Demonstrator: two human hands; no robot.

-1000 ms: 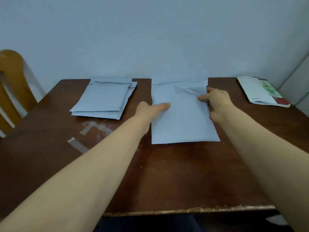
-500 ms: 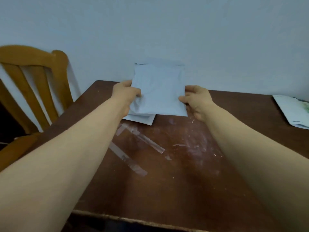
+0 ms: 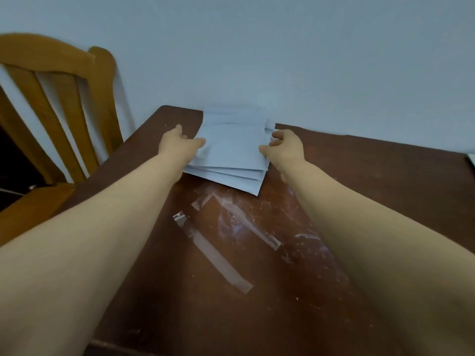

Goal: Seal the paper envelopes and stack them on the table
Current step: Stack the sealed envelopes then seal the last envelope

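A pale blue paper envelope (image 3: 232,145) lies flat on top of a small stack of like envelopes (image 3: 246,182) at the far edge of the brown wooden table (image 3: 359,176), against the wall. My left hand (image 3: 177,145) grips the top envelope's left edge, thumb on its face. My right hand (image 3: 286,147) holds its right edge between thumb and curled fingers. The lower envelopes fan out a little at the near right corner. The top envelope's far end is blurred, so its flap is unclear.
Clear tape strips (image 3: 218,258) stick to the scratched tabletop between my forearms. A wooden chair (image 3: 51,98) stands at the table's left side. A sliver of a white object (image 3: 472,160) shows at the right edge. The wall runs close behind the stack.
Both hands lifted the envelope from the middle of the table, carried it left, and lowered it flat onto the stack. My view turned left with them.
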